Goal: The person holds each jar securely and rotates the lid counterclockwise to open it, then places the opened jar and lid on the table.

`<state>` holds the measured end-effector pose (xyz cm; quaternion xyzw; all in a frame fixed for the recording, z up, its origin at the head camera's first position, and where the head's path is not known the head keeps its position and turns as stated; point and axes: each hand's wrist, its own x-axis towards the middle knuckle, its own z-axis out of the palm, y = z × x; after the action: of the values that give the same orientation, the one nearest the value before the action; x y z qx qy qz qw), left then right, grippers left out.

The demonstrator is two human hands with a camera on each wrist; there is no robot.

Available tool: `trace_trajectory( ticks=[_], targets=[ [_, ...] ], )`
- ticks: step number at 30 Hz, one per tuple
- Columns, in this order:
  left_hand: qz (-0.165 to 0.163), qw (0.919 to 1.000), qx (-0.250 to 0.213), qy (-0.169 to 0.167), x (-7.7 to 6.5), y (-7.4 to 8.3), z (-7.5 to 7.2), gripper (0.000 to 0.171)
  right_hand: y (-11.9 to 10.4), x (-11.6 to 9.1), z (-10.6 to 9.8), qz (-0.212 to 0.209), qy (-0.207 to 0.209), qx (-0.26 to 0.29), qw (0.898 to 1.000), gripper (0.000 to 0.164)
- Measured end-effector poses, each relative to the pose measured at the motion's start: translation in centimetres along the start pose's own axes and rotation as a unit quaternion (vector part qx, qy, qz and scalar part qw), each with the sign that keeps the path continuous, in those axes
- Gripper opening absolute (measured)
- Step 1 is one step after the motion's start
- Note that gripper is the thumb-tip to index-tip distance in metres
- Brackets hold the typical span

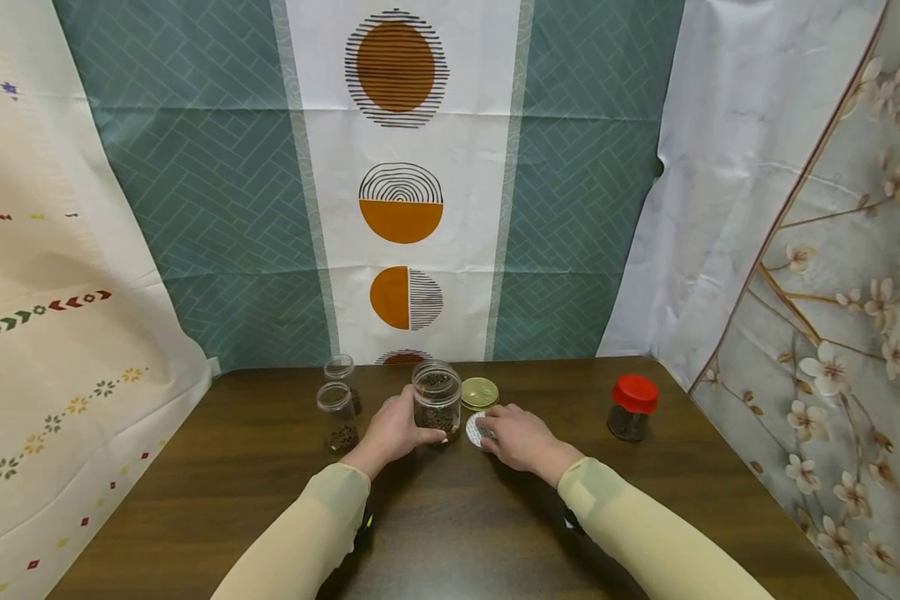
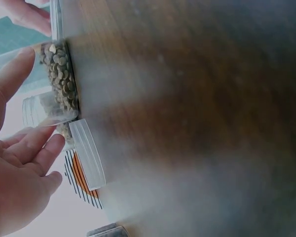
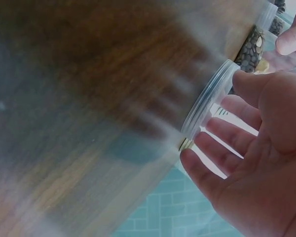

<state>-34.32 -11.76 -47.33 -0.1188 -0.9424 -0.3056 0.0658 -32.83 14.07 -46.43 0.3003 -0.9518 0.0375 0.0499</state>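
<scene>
My left hand (image 1: 399,427) grips a clear jar (image 1: 437,393), thumb on its near side and fingers round the far side. Brown seed-like pieces (image 2: 61,79) fill the jar's lower part, and its base is at the table. To the right of it, my right hand (image 1: 523,437) holds a silvery round lid (image 1: 476,430) at its edge, low over the tabletop. Thumb and fingers lie on opposite sides of that lid's rim in the right wrist view. A gold-coloured lid (image 1: 479,392) lies just behind it.
Two open clear jars, a nearer one (image 1: 336,418) and a farther one (image 1: 340,367), stand left of my left hand with dark contents. A red-lidded jar (image 1: 633,408) stands at the right. A clear lid-like piece (image 2: 88,154) shows beyond my left fingers. Fabric (image 1: 405,167) hangs behind the table.
</scene>
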Motion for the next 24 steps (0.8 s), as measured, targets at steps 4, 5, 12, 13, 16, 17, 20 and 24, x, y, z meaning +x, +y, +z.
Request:
trace_trajectory(
  ticks=[4,5,12,13,16,17,20,24],
  targets=[
    [0.012,0.9999,-0.004,0.002,0.5,-1.1,0.6,0.096,0.0,0.0,0.0,-0.003,0.002,-0.001,1.000,0.037],
    [0.012,0.9999,-0.003,0.001,0.5,-1.1,0.6,0.096,-0.1,-0.1,0.0,-0.002,0.001,-0.001,1.000,0.037],
    [0.012,0.9999,0.001,0.000,0.6,-1.2,0.9,0.098,-0.1,-0.1,0.1,0.004,-0.001,-0.002,1.000,0.037],
    [0.015,0.9999,0.002,0.003,0.7,-1.4,1.0,0.098,-0.1,-0.1,0.1,0.003,-0.001,-0.003,1.000,0.037],
    [0.013,0.9999,-0.002,0.004,0.7,-1.5,1.1,0.098,-0.1,-0.1,0.1,0.001,0.002,-0.005,1.000,0.037],
    [0.011,0.9999,-0.005,0.002,0.6,-1.3,1.0,0.097,-0.1,-0.2,0.1,0.000,0.003,-0.005,1.000,0.037],
    [-0.013,0.9997,-0.021,-0.008,-0.3,0.4,-0.2,0.093,0.0,-0.2,0.2,-0.003,0.006,-0.008,1.000,0.037],
    [-0.018,0.9998,-0.003,-0.006,-0.7,1.0,-0.4,0.092,0.0,-0.2,0.0,-0.004,0.011,-0.011,1.000,0.035]
  ],
)
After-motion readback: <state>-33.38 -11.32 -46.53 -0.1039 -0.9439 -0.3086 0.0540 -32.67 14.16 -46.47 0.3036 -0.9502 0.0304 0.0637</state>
